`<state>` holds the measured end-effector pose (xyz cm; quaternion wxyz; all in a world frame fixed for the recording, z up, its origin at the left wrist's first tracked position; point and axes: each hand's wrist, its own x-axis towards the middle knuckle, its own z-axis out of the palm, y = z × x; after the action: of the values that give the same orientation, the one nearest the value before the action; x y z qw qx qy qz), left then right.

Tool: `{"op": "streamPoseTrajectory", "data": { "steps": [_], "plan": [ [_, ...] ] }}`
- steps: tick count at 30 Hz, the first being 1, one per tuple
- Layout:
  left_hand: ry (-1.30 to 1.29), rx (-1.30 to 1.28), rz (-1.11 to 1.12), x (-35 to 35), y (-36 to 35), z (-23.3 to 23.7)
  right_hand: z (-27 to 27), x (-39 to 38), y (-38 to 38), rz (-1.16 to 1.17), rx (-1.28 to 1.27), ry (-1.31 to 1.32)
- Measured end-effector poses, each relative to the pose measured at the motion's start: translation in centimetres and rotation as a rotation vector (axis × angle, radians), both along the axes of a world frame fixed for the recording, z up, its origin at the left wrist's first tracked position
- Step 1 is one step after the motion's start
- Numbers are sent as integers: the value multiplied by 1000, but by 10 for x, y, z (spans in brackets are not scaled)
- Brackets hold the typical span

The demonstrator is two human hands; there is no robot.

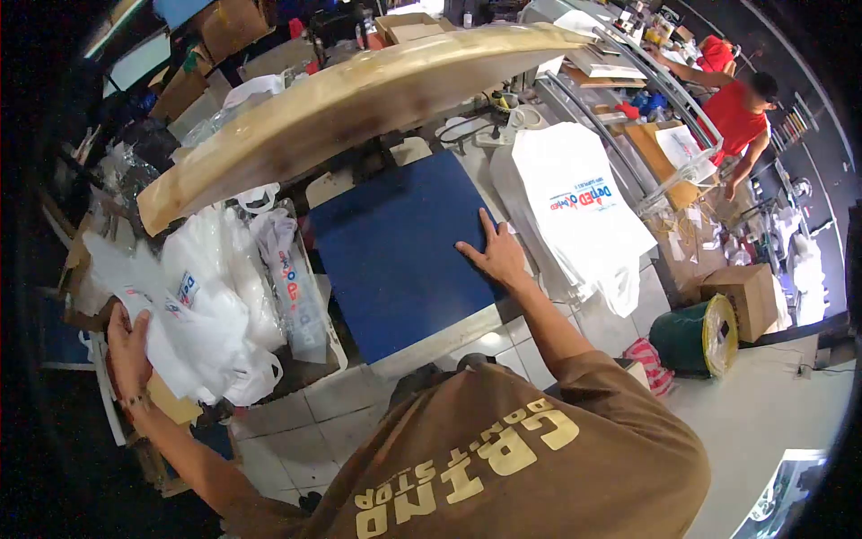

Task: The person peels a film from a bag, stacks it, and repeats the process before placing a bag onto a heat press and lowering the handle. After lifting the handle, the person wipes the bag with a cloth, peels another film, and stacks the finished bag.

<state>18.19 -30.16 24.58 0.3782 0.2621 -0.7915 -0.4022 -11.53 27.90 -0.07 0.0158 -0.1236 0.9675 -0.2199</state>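
My left hand [130, 350] is at the left, closed on the edge of a white printed bag [171, 332]. That bag lies against a heap of similar white bags [235, 269], some in clear plastic. My right hand [496, 256] rests on the right edge of a flat blue pad [395, 242], fingers spread and holding nothing. Close to its right lies a thick stack of white bags [566, 202] with red and blue print on top. A clear-wrapped bundle of printed bags [294, 287] sits between the heap and the pad.
A long curved beige panel [359, 99] spans above the pad's far side. Metal rails [620, 135] stand beyond the bag stack. A green spool [687, 340] and a cardboard box [743, 301] are at the right. A person in red [732, 117] stands at the far right.
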Motion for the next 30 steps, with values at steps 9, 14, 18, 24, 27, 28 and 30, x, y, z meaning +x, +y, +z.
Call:
{"op": "streamPoseTrajectory", "data": {
  "steps": [9,14,18,24,27,28,30],
  "plan": [
    [-581,369,-461,-25,272,56,18,93,-55,523,-788,-875],
    [-469,578,-740,-53,321,39,-6,148,-62,450,-894,-1843],
    [-299,485,-783,-49,345,41,24,150,-35,595,-1357,-1863],
    [-67,654,-546,-50,328,-33,64,72,25,341,-1452,-1149],
    [-181,630,-512,-76,312,-128,52,26,38,285,-1307,-861],
    [-211,685,-516,-86,300,-170,26,6,35,269,-1233,-733],
    [-323,619,-371,-101,304,-224,11,-9,32,179,-961,-528]
  ]
}}
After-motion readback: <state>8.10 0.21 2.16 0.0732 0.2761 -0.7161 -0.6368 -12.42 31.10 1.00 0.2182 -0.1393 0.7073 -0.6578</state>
